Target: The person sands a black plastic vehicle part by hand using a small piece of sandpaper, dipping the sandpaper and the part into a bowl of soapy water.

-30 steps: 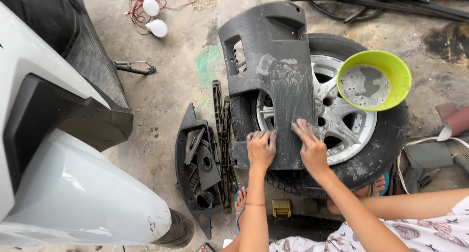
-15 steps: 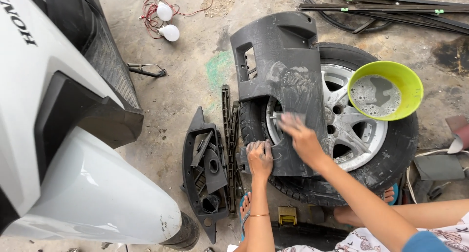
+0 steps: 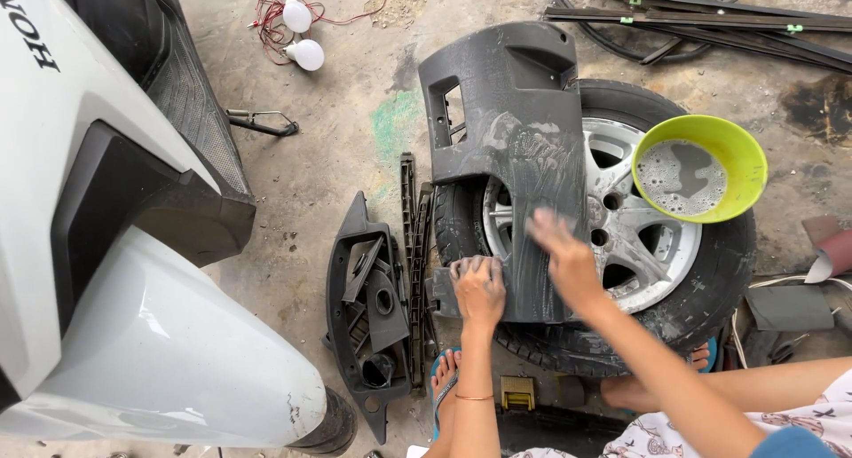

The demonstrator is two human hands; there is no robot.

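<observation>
A dark grey plastic scooter panel (image 3: 506,138) lies across a car tyre with a silver alloy wheel (image 3: 657,245); soapy streaks cover its lower half. My left hand (image 3: 479,289) grips the panel's near left edge. My right hand (image 3: 564,258) presses flat on the wet lower part of the panel, blurred by motion; whether it holds a pad or paper underneath is hidden. A lime green bowl (image 3: 741,165) of foamy water rests on the tyre's right side.
A white scooter body (image 3: 115,272) fills the left. Another black panel (image 3: 368,316) and a ribbed strip (image 3: 410,236) lie on the concrete beside the tyre. Two white bulbs with red wire (image 3: 302,36) lie at the back, black rods (image 3: 710,23) top right. My sandalled feet (image 3: 444,382) are near the tyre.
My right hand has slid up the panel and back down toward me, leaving soapy streaks. My left hand stayed on the near edge. The camera view shifted slightly.
</observation>
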